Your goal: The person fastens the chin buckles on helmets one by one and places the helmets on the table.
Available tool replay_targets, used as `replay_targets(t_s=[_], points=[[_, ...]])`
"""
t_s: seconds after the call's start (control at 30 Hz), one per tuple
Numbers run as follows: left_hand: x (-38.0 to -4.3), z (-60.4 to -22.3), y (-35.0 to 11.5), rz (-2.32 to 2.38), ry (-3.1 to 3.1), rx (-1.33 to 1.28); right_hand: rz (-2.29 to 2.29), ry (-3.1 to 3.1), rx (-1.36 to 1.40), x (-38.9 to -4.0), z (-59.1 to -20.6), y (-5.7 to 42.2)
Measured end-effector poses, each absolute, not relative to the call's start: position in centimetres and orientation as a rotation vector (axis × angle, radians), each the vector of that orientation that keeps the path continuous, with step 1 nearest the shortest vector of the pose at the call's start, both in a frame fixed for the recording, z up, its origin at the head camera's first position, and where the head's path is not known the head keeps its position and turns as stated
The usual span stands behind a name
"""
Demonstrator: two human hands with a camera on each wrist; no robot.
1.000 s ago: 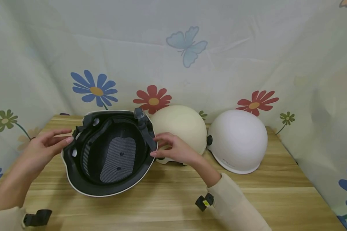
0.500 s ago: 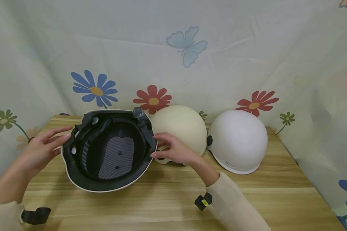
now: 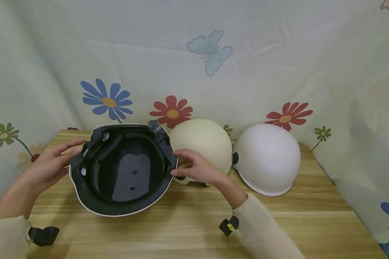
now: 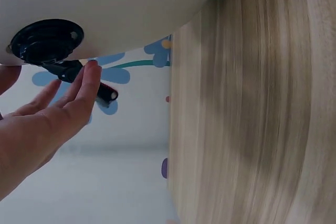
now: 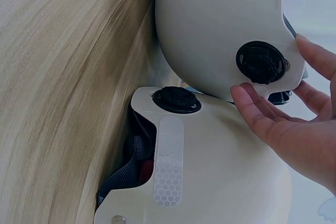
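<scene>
A white helmet (image 3: 123, 212) lies tipped with its black-lined inside (image 3: 134, 172) facing me, at the table's left. My left hand (image 3: 50, 167) holds its left rim, thumb and fingertips at the edge. In the left wrist view those fingers lie against a black strap (image 4: 68, 71) hanging below a round black knob (image 4: 47, 40). At the opposite rim my right hand (image 3: 199, 167) grips the edge; in the right wrist view the thumb (image 5: 315, 56) is on the rim and other fingertips press the shell beside another black knob (image 5: 261, 62).
A cream helmet (image 3: 204, 138) stands dome up right behind my right hand, close against the held helmet. Beside it on the right is a white helmet (image 3: 267, 158), also dome up. All are on a wooden table (image 3: 194, 226) before a flowered cloth (image 3: 246, 79).
The held helmet's near rim has risen slightly and the helmet has shifted a little. My left fingers have slid slightly along its edge. The other two helmets stay put.
</scene>
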State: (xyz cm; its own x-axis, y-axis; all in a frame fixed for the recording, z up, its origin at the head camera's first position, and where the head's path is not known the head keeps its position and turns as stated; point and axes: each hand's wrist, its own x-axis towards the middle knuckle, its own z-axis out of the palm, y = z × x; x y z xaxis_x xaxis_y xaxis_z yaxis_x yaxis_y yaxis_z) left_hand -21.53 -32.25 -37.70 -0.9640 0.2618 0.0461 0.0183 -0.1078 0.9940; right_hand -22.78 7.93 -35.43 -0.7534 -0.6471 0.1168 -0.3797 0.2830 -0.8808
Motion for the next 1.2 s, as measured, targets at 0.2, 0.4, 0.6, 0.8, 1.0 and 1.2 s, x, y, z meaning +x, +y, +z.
replay_targets(t_s=[0.2,0.4,0.6,0.8,1.0,1.2], points=[[-21.7,-37.6,-32.0,2.251,1.971,0.339,-1.426,2.319,-0.953,-22.8,-35.4,7.9],[-21.8,-37.1,-31.3,2.28,2.07,0.461,-1.424,2.314,-0.968,-22.9,-35.4,7.9],[-21.5,-36.6,-30.5,2.462,2.012,0.472,-1.417,2.316,-0.964,-23.0,-35.4,7.9],[-20.9,-35.9,-30.2,2.759,1.669,0.648,-1.438,2.292,-0.976,-23.0,-35.4,8.0],[-20.2,-35.3,-30.1,2.839,1.739,0.608,-1.455,2.282,-0.973,-23.1,-35.5,8.1],[-19.8,-35.7,-29.9,2.737,2.137,0.411,-1.452,2.288,-1.004,-23.3,-35.6,8.1]])
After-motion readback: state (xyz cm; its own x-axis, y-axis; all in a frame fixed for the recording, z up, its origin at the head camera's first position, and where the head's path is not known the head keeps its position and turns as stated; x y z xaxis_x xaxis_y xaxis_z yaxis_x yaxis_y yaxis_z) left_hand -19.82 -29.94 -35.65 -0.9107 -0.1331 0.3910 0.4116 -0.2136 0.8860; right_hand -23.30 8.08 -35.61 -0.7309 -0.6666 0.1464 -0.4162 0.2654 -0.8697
